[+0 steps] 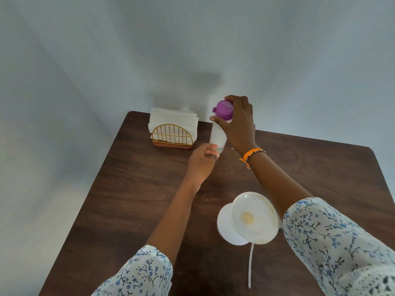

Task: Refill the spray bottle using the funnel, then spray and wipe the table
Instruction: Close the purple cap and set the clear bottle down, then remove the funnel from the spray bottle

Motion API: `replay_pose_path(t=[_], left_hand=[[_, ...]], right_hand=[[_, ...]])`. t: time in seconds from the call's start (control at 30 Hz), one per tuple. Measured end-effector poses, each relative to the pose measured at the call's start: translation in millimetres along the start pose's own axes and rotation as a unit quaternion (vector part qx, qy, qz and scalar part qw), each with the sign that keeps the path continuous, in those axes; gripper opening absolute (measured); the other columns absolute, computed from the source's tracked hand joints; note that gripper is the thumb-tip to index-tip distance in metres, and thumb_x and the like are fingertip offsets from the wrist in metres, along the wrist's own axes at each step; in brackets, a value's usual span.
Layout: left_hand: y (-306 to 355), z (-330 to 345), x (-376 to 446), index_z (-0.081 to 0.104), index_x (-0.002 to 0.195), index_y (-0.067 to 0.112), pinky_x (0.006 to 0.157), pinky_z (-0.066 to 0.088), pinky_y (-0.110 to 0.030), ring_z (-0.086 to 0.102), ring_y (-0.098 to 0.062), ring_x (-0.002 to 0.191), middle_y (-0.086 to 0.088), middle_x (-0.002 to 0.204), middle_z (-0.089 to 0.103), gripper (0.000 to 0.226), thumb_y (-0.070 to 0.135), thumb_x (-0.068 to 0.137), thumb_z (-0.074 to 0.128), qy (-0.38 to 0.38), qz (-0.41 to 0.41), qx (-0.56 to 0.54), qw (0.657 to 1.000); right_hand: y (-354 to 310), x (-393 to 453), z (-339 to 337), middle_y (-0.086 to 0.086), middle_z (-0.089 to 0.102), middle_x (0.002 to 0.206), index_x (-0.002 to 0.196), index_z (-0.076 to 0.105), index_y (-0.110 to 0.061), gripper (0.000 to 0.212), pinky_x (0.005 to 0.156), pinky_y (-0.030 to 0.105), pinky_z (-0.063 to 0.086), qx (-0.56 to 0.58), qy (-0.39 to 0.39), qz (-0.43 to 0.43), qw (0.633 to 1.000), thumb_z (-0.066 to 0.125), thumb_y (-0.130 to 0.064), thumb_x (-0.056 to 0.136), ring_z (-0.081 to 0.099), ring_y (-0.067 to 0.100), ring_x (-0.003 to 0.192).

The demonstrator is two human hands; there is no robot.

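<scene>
- Napkin holder (172, 135): table (132, 189) at 11 o'clock.
- Left hand (202, 161): fingers curled round spray bottle (218, 135) base, 12 o'clock.
- Right hand (237, 122): grips the purple spray head (223, 110).
- Funnel (254, 221): 5 o'clock, beside white container (226, 225).

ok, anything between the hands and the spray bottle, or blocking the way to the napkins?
Nothing between: the right hand already grips the purple sprayer head, and the left hand holds the spray bottle at its base. The napkin holder stands just left of the bottle with only bare table between.
</scene>
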State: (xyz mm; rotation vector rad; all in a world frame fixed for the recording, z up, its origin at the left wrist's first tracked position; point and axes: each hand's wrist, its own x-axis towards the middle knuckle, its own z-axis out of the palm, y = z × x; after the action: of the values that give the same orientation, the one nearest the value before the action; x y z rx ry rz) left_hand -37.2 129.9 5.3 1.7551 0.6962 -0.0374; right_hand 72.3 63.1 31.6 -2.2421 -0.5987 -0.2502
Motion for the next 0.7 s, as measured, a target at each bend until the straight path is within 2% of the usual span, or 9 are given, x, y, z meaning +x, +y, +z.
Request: replay_pose_path(t=[0.17,0.27,0.37,0.47,0.57,0.7], left_hand=[[3.5,1.2,-4.1,0.054,0.121,0.022,0.09,0.042,-0.024,0.048,-0.008,0.106,-0.001,0.126,0.055,0.029,0.02,0.092,0.054,0.0,0.001,-0.004,1.0],[6.2,0.2,-12.4,0.055,0.121,0.021,0.093,0.043,-0.025,0.051,-0.011,0.11,0.0,0.125,0.055,0.029,0.021,0.092,0.056,-0.005,0.005,-0.016,1.0],[8.2,-0.2,-26.2,0.057,0.117,0.023,0.09,0.041,-0.022,0.053,-0.009,0.109,0.003,0.121,0.057,0.026,0.021,0.091,0.057,-0.019,0.005,-0.057,0.998],[7.0,-0.1,-47.1,0.059,0.107,0.029,0.094,0.043,-0.024,0.056,-0.009,0.107,0.006,0.112,0.061,0.019,0.018,0.092,0.056,-0.038,0.014,-0.091,0.995],[3.0,-0.2,-68.9,0.061,0.104,0.029,0.091,0.046,-0.021,0.06,-0.008,0.101,0.009,0.103,0.064,0.03,0.005,0.094,0.046,-0.068,0.042,-0.09,0.993],[-2.6,1.3,-90.5,0.058,0.114,0.028,0.082,0.046,-0.017,0.058,-0.002,0.098,0.013,0.104,0.061,0.046,-0.007,0.091,0.038,-0.119,0.055,-0.029,0.991]], right_hand=[[1.5,-2.4,-11.6,0.01,0.044,0.131,0.132,0.04,-0.012,0.075,0.077,0.027,0.039,0.016,-0.014,-0.001,1.0,0.076,-0.039,0.072,0.041,0.024,0.118],[-2.9,-7.2,-33.7,0.009,0.039,0.134,0.133,0.038,-0.013,0.075,0.086,0.028,0.034,0.023,-0.019,0.028,0.999,0.073,-0.043,0.073,0.036,0.024,0.119],[-10.5,-21.3,-69.2,0.004,0.044,0.129,0.126,0.046,-0.018,0.057,0.092,0.03,0.035,0.077,-0.034,0.086,0.993,0.066,-0.044,0.08,0.036,0.021,0.119],[-17.7,-43.4,-103.4,0.002,0.053,0.123,0.117,0.054,-0.018,0.035,0.086,0.022,0.041,0.138,-0.121,0.114,0.976,0.063,-0.033,0.086,0.05,0.017,0.11],[-19.3,-74.5,-125.5,0.001,0.058,0.116,0.113,0.057,-0.019,0.029,0.083,0.019,0.043,0.171,-0.205,0.124,0.956,0.063,-0.027,0.086,0.057,0.014,0.104],[-15.6,-125.2,-140.7,-0.009,0.06,0.107,0.108,0.058,-0.025,0.023,0.082,0.016,0.046,0.221,-0.206,0.151,0.941,0.061,-0.025,0.086,0.058,0.006,0.097]])
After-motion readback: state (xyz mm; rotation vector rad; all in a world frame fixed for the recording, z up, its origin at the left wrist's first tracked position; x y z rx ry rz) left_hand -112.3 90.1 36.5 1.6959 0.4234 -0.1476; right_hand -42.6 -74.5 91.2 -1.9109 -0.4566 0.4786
